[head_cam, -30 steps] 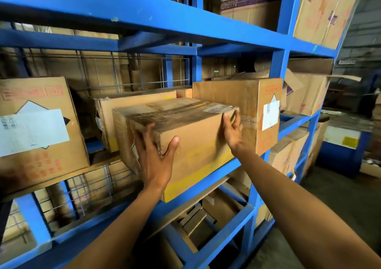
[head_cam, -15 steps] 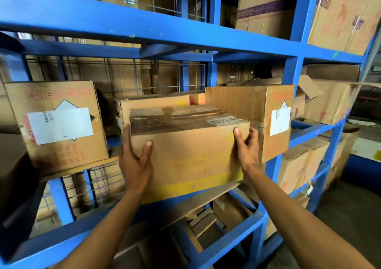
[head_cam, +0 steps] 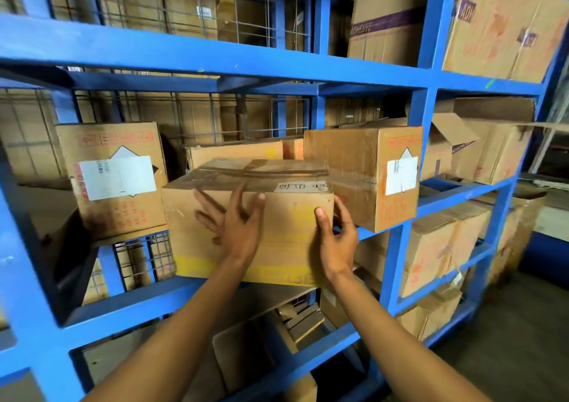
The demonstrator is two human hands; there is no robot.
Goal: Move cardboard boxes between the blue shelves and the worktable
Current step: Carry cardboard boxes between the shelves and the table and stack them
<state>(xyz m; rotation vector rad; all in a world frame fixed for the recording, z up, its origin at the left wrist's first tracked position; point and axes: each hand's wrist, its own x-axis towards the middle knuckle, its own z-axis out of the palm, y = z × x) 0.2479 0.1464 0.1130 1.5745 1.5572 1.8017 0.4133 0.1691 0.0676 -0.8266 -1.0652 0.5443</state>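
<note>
A taped cardboard box (head_cam: 286, 213) with yellow bands and a small white label sits on the middle level of the blue shelves (head_cam: 215, 59). Its front face overhangs the shelf's front beam. My left hand (head_cam: 237, 226) lies flat on that front face with the fingers spread. My right hand (head_cam: 335, 238) is at the box's lower right corner, thumb on the front and fingers curled round the side. No worktable is in view.
Other cardboard boxes flank it: one with a white label at left (head_cam: 117, 180), one at right (head_cam: 369, 173), and a flat one behind (head_cam: 234, 153). More boxes fill the upper, lower and right bays. Wire mesh backs the shelves. Concrete floor lies at lower right.
My left hand has left the box's left edge and now presses flat on its front face. The box has gone further back onto the shelf. The camera has tilted up.
</note>
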